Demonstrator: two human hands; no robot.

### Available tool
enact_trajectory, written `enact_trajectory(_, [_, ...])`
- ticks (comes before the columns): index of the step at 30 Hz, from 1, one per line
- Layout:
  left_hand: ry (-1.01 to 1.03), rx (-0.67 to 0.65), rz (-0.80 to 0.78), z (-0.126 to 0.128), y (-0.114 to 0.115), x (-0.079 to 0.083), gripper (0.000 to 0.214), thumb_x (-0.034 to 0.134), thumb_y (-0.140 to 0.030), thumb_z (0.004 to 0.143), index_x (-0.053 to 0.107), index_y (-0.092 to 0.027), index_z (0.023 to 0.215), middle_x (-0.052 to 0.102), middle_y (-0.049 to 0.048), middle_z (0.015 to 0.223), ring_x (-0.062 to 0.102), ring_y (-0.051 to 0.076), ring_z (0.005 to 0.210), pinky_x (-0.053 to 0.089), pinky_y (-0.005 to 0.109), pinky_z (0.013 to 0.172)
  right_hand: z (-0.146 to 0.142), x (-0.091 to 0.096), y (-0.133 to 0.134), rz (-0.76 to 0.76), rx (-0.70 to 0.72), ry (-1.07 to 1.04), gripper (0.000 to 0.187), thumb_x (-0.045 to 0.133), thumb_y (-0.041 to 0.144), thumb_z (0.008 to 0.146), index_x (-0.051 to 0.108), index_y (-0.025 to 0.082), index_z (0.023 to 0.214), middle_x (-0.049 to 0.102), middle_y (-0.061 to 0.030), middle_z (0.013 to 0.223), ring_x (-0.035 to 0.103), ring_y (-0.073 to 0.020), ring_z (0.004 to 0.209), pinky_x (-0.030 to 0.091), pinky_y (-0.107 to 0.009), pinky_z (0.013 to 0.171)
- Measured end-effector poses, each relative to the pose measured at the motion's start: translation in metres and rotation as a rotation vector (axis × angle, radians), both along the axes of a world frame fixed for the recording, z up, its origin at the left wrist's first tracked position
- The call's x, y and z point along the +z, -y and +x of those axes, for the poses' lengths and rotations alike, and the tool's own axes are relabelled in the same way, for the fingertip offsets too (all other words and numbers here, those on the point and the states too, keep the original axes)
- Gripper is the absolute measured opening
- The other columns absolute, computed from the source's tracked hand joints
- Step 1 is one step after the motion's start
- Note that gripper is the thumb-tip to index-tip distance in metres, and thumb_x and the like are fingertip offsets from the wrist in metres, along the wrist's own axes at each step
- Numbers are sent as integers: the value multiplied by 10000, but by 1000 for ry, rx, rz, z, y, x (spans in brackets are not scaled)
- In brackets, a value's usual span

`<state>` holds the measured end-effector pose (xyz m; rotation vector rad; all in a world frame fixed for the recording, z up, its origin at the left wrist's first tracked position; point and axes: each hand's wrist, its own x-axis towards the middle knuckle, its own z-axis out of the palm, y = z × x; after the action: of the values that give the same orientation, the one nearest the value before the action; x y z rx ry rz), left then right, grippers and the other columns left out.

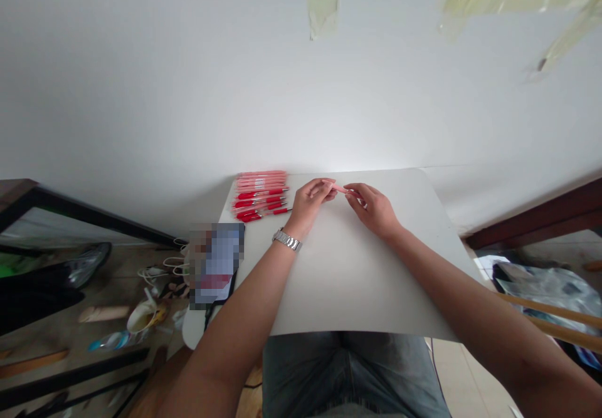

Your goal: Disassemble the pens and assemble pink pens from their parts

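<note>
**Pink pen (341,188) pinched between left hand (310,203) and right hand (371,210)**

The pen is a slim, glossy, salmon-pink barrel, and only a short stretch of it shows between the fingers; its ends are hidden. It lies roughly level, held in the air just above the far part of a pale board (357,280). Both hands are closed on it, the left at one end and the right at the other, with their fingertips almost meeting along the barrel. Exactly which fingers press where is too small to tell.

A silver link watch (286,239) sits on the left wrist. Just beside the left hand, at the board's far corner, lies a tight row of pens (259,195): pink barrels above, red grips and metal clips below, all side by side. Nearer the left forearm is a pixelated, dark-edged flat object (216,264). The person's denim-covered lap (348,374) shows below the board, and a white wall (301,92) rises beyond it.
</note>
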<state>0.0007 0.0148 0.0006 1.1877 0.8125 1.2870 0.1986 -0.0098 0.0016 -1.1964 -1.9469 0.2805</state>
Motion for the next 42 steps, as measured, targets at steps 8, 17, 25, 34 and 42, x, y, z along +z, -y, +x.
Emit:
enact_trajectory(8, [-14,3,7,0,0,-1,359,767,-487,887,770,-189,1086,761,73,1021,724,162,911,600,351,944,0,1,1,-28,-36,15,201,524,375,1041,678,248,1063,733,-44,928,652,-179,764,462,-293,679])
enact_trajectory(17, [-12,6,-6,0,0,1,383,785,-506,862,777,-188,1075,762,77,1014,724,167,907,601,354,942,0,2,1,-47,-38,19,209,505,384,1038,667,253,1057,733,-51,945,658,-183,776,458,-295,676])
enact_trajectory(25, [3,11,-16,0,0,0,390,785,-510,861,773,-185,1075,763,75,994,724,166,903,596,363,950,1,0,0,-55,-33,19,180,516,344,1025,665,251,1064,728,-44,949,645,-180,763,450,-293,684])
enact_trajectory(34, [2,11,-10,0,1,1,396,772,-514,873,763,-183,1089,768,85,1027,722,167,929,591,360,960,2,1,2,-49,-54,34,183,504,331,1022,668,254,1052,716,-40,911,609,-176,727,429,-292,663])
enact_trajectory(42, [8,9,-4,2,5,8,385,744,-542,889,738,-191,1046,781,92,1016,718,166,918,584,353,946,1,-1,1,-55,-64,22,184,504,349,1018,664,262,1049,723,-41,923,609,-178,712,433,-296,658])
